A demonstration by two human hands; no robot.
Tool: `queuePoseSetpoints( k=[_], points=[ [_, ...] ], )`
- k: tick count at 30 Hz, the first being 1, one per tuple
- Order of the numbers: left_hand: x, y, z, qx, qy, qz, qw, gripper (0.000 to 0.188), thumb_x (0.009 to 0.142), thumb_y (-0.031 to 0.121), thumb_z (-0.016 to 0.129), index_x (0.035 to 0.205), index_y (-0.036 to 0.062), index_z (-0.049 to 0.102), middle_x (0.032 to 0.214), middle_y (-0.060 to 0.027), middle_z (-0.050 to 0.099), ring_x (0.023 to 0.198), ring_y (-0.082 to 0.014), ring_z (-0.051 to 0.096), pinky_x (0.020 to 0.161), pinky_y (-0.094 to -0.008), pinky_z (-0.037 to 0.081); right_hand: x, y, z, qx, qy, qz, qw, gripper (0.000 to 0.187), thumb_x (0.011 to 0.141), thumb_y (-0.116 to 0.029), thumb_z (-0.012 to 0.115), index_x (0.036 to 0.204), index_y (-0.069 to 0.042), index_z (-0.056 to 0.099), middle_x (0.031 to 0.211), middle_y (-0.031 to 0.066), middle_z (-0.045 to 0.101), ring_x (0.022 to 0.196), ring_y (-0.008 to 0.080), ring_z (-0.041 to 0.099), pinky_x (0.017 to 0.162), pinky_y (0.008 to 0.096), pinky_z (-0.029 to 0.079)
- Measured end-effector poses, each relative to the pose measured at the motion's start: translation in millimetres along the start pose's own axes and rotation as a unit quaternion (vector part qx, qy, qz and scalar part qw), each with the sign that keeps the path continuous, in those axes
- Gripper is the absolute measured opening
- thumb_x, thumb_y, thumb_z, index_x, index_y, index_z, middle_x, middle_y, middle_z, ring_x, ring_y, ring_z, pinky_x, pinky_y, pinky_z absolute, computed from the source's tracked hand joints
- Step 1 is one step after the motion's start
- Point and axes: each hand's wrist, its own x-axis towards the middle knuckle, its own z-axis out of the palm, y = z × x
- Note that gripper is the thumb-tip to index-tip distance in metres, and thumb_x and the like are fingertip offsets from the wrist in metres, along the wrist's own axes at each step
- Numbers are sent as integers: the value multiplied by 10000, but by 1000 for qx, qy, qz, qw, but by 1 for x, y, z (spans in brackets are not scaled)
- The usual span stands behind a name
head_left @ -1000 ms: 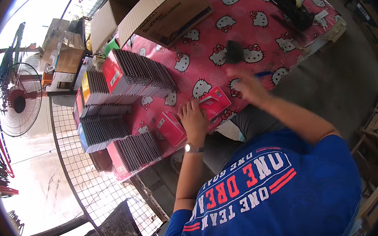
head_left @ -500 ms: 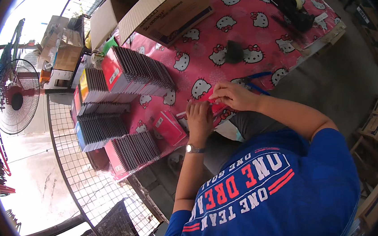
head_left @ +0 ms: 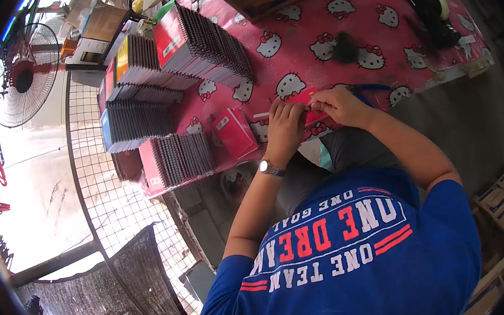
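Small flat red packet (head_left: pixel 305 102) is pinched by left hand (head_left: pixel 284 127) and right hand (head_left: pixel 340 104), wrists bent, over the pink cartoon-cat-print counter (head_left: pixel 286 34); both grips closed on it.

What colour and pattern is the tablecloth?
The tablecloth is pinkish red with white cartoon cat faces, seen from the head view.

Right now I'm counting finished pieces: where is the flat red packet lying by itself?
In the head view, the flat red packet lies on the pink cartoon-cat tablecloth, just left of the left hand.
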Motion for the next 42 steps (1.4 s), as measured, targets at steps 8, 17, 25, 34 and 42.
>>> queuePoseSetpoints(
  k=[8, 17, 25, 34, 42],
  points=[
    [-2, 7, -5, 31, -45, -19, 998, 286, 791, 90, 663, 1061, 57, 572, 974, -124, 610, 971, -313, 583, 1080, -506, 335, 2, -37, -7, -133, -71, 156, 976, 383, 907, -181, 607, 1264, -99, 492, 930, 191, 656, 900, 368, 647, 774, 456, 493],
    [-5, 2, -6, 2, -54, -19, 998, 232, 835, 101, 652, 1055, 77, 582, 940, -81, 624, 942, -295, 604, 1101, -518, 309, 28, 14, -30, -173, 27, 154, 972, 401, 915, -271, 612, 1238, -59, 508, 1127, 228, 619, 1090, 410, 578, 857, 494, 482],
    [-10, 7, -8, 164, -11, -88, 982, 301, 785, 173, 702, 1070, 134, 612, 1074, -80, 586, 1138, -349, 492, 1020, -541, 306, 49, 49, -104, -399, -115, 178, 892, 510, 697, -260, 794, 1144, -81, 629, 1440, 160, 413, 1261, 360, 444, 1041, 464, 411],
    [-5, 2, -1, 10, -75, -49, 996, 410, 677, 193, 781, 1045, 124, 612, 1040, -85, 570, 1042, -337, 498, 959, -477, 352, 35, 5, -58, -22, -238, 104, 966, 463, 734, -243, 773, 1158, -93, 668, 1321, 86, 449, 1138, 235, 531, 930, 341, 463],
    [-1, 2, -1, -4, -40, -66, 997, 481, 658, 226, 805, 1052, 71, 576, 1029, -112, 573, 1061, -342, 504, 938, -468, 366, 34, 3, -50, 273, -325, 154, 892, 452, 733, -217, 765, 1146, -62, 664, 1222, 68, 477, 1121, 206, 514, 920, 347, 452]
  ],
)
